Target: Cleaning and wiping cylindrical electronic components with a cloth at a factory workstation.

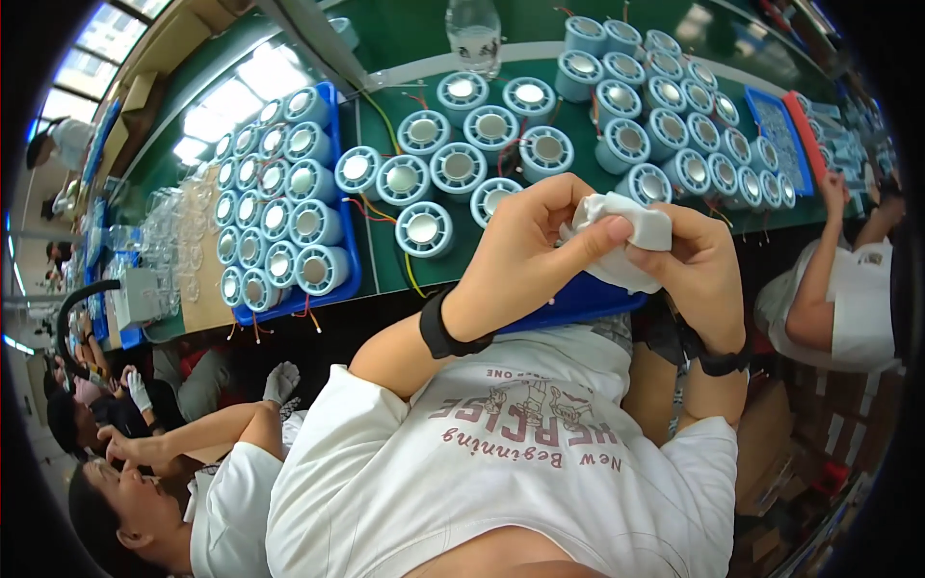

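A crumpled white cloth [621, 252] is pinched between my two hands, above the near edge of the green table. My left hand [540, 236] grips its left side with the thumb pressed on top. My right hand [699, 260] closes on its right side with bent fingers. Whether anything lies inside the folds cannot be seen. Beyond my hands stand several light blue cylindrical motors [459, 167] with silver round tops and thin coloured wires. Below the cloth shows part of a blue tray [578, 306] at the table edge.
A blue tray [349, 231] packed with similar motors stands at left. More motors [668, 130] crowd the right, beside a blue bin of small parts [779, 135]. A clear bottle [474, 39] stands at the back. One person [241, 472] sits at my left, another [858, 299] at right.
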A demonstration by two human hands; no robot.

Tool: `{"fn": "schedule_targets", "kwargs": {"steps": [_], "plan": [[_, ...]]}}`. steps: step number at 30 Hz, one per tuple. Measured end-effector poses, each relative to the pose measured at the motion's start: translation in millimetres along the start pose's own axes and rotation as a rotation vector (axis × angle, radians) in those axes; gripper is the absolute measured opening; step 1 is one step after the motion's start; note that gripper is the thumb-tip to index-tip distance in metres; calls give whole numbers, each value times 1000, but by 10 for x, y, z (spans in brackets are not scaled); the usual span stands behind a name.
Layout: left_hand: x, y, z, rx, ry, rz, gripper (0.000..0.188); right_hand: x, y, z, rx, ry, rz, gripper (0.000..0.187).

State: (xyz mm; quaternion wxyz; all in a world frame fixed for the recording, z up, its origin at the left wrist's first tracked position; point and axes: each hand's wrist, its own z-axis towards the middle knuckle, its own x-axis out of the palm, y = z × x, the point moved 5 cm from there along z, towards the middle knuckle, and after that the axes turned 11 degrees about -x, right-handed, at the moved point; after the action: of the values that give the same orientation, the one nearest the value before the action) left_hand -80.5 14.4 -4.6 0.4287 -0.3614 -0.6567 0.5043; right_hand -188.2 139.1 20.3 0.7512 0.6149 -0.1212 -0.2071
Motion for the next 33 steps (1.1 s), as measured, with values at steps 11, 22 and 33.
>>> {"fn": "schedule_targets", "kwargs": {"steps": [11, 22, 33], "plan": [[-178, -126, -7, 100, -302, 35, 31, 470, 214, 440, -173, -37, 277, 31], [184, -58, -122, 512, -389, 1132, 26, 232, 408, 2453, -1105, -104, -1128, 18], [189, 276, -23, 441, -469, 1543, 40, 666, -172, 2672, -805, 43, -1249, 28]]}}
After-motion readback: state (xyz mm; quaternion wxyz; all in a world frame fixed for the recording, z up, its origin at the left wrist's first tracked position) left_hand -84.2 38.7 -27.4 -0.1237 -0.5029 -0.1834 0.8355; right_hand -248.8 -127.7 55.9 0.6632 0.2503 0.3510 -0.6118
